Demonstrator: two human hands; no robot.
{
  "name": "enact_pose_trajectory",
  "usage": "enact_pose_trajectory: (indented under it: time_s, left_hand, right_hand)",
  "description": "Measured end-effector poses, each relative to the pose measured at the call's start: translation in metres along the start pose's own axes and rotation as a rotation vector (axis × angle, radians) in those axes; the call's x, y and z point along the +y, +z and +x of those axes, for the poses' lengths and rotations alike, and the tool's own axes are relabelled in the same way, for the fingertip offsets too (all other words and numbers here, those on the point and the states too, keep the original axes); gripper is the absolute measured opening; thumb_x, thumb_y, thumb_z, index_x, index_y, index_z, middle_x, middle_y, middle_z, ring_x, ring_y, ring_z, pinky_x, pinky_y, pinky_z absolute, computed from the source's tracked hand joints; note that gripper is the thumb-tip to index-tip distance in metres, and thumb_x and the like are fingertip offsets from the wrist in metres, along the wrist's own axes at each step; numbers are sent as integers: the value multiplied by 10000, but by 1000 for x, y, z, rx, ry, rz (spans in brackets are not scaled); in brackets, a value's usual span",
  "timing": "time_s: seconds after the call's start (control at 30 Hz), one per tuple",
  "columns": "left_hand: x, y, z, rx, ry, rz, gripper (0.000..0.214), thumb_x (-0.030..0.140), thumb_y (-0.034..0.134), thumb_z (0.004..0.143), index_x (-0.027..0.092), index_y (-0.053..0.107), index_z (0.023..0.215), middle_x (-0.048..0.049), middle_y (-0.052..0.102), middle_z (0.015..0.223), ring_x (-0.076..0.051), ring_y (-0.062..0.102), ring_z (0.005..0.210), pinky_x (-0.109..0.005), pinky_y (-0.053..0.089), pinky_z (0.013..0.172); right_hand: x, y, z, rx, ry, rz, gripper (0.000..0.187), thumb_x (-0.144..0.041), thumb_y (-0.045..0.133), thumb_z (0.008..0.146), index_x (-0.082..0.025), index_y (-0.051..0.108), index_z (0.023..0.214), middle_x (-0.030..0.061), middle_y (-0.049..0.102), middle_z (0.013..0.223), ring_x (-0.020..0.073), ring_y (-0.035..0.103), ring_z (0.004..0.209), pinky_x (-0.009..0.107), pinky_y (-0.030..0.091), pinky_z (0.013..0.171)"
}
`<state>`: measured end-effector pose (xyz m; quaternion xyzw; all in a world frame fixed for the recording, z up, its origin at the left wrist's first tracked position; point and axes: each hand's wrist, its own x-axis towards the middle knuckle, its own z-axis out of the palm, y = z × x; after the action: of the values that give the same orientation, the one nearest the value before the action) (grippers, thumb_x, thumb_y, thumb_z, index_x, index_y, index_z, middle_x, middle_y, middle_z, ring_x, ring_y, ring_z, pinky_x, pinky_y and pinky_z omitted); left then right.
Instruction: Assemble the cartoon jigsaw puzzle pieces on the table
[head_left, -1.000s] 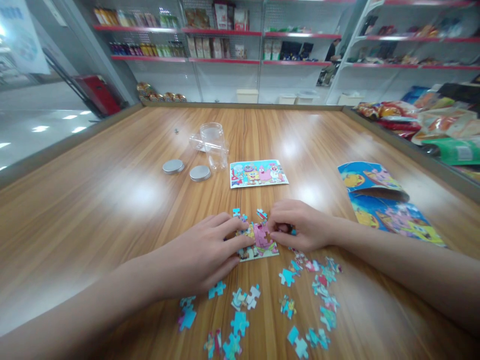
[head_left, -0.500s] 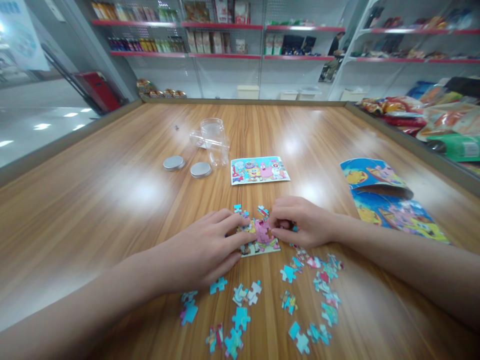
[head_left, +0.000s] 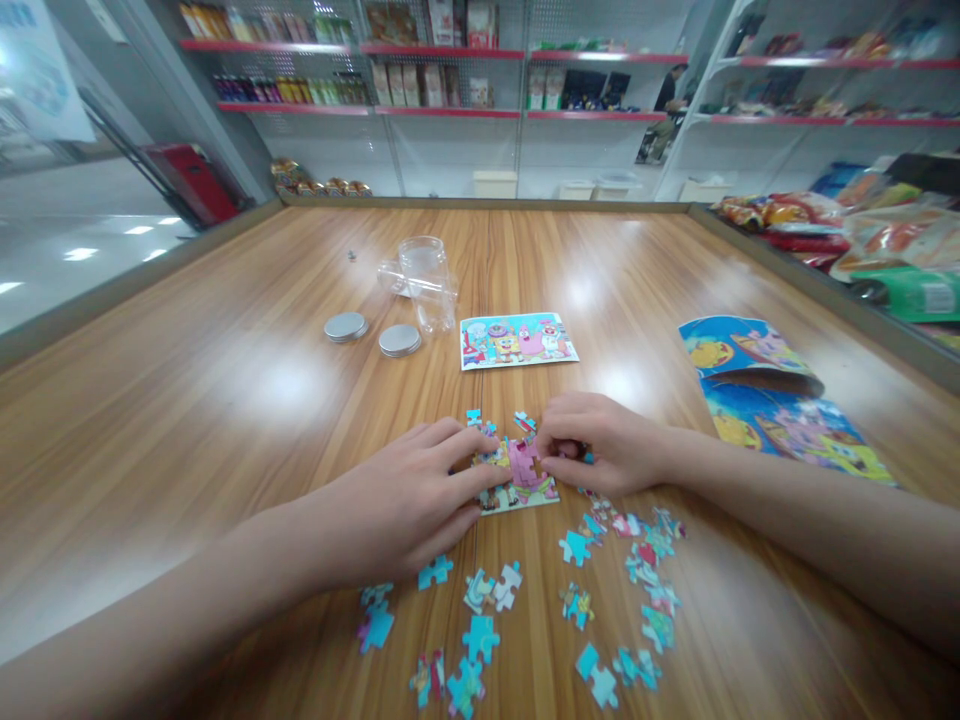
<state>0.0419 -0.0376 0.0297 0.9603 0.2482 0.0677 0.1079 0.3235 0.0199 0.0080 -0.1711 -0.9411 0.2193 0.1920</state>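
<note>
A partly joined jigsaw puzzle (head_left: pixel 531 480) with pink, yellow and green cartoon parts lies flat on the table before me. My left hand (head_left: pixel 435 490) rests over its left side, fingers stretched out and apart, the fingertips touching it. At the puzzle's right edge is my right hand (head_left: pixel 600 445), its fingers curled and thumb and forefinger brought together; what they pinch, if anything, is hidden. Just above the puzzle are a few loose pieces (head_left: pixel 525 422). More loose puzzle pieces (head_left: pixel 480 637) are scattered below my hands, with another group of pieces (head_left: pixel 660 590) toward the right.
Beyond the puzzle lies a picture card (head_left: pixel 520 342) with cartoon figures. Clear plastic jars (head_left: pixel 426 280) and two silver lids (head_left: pixel 400 340) are to its left. Blue printed sheets (head_left: pixel 780 410) lie by my right forearm. Packaged goods (head_left: pixel 885 240) stand past the table's right edge.
Both hands keep almost the same place and pose on the puzzle. The whole view has shifted very slightly; no piece has visibly moved on the table.
</note>
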Motion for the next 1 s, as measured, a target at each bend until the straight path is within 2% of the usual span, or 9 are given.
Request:
enact_pose_trajectory:
  time_s: [0.47, 0.6, 0.77, 1.0]
  left_hand:
    - [-3, 1, 0, -16, -12, 27, 482, 228, 480, 1018, 255, 436, 1498, -117, 522, 1379, -300, 512, 1239, -538, 490, 1053]
    - [-2, 0, 1, -16, -7, 24, 435, 222, 481, 1015, 231, 479, 1449, -125, 521, 1380, -300, 512, 1240, -527, 491, 1056]
    - [1, -1, 1, -16, -9, 19, 417, 202, 486, 1003, 202, 503, 1420, -133, 525, 1378, -302, 511, 1251, -519, 483, 1069]
    - [0, 1, 0, -1, -16, 2, 509, 205, 504, 1000, 242, 438, 1503, -126, 510, 1417, -303, 508, 1272, -534, 479, 1082]
  right_hand:
    - [0, -1, -1, -9, -18, -24, 129, -228, 550, 949, -164, 643, 885, 3, 575, 719, 132, 501, 678, 273, 356, 658]
    - [-8, 2, -4, -73, -110, -27, 82, -183, 536, 938, -179, 613, 965, 23, 613, 792, 159, 546, 764, 297, 385, 710]
    - [-23, 7, -2, -151, -225, -18, 74, -141, 520, 912, -201, 559, 930, 42, 631, 877, 181, 560, 834, 325, 393, 746]
    - [-16, 7, -2, -76, -161, 12, 42, -170, 549, 922, -189, 579, 945, 32, 629, 837, 165, 548, 785, 307, 393, 714]
